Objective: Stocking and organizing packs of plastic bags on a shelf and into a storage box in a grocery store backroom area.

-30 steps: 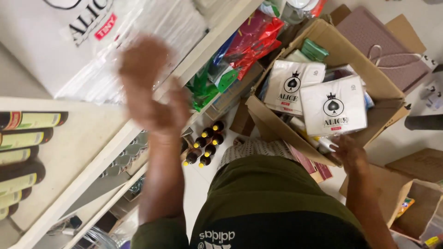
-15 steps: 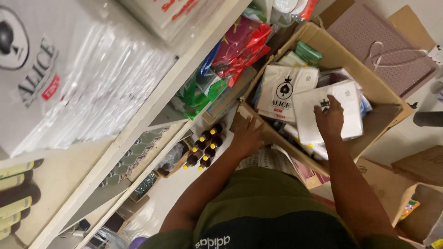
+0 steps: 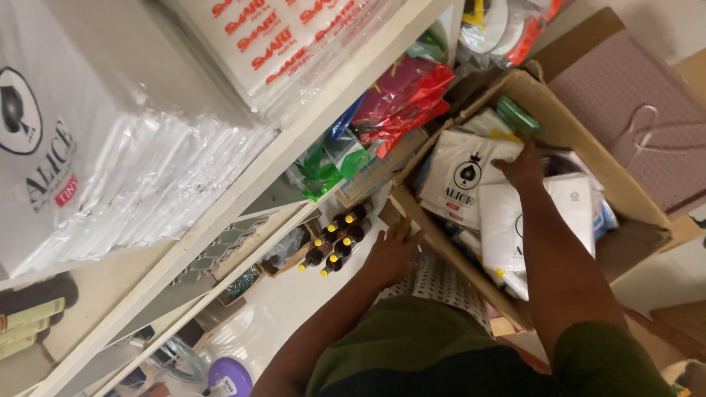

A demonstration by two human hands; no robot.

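Your right hand (image 3: 523, 167), moved since a moment ago off the lower white packet (image 3: 507, 220), now rests flat and unclosed on the upper white packet (image 3: 462, 176) inside the cardboard box (image 3: 588, 140), while your left hand (image 3: 390, 254), fingers spread, braces its near edge.

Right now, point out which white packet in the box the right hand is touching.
The right hand rests on the upper white packet with the black emblem fully showing; the lower packet is mostly hidden under the forearm.
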